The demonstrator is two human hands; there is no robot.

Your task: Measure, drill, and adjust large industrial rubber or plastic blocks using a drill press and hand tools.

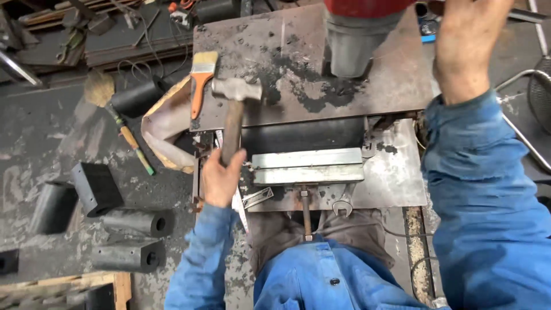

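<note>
A view from above looks down at a person in a blue work jacket standing at a rusty steel worktop [402,80] in a metal workshop. The left hand [221,178] grips the wooden handle of a hammer [235,109], fingers wrapped tight around the lower end of the shaft. The hammer points away from the person, and its steel head lies over the near left part of the worktop plate, just right of a paintbrush [202,77] with an orange handle and pale bristles that rests on the plate. The right hand [468,43] is raised at the upper right, reaching up past the top edge of the view; its fingers are cut off, so I cannot tell whether they hold anything. Beside it, a machine with a red body and a grey cylindrical nose [350,40] stands over the plate, above a patch of dark filings. Just in front of the person, below the plate's near edge, two bright steel bars [307,166] lie side by side in a vise-like clamp, with a threaded screw [306,209] running toward the body and a spanner [343,205] lying close by. On the grimy floor to the left sit several black blocks [132,238] with round holes, and a small broom [117,117].
</note>
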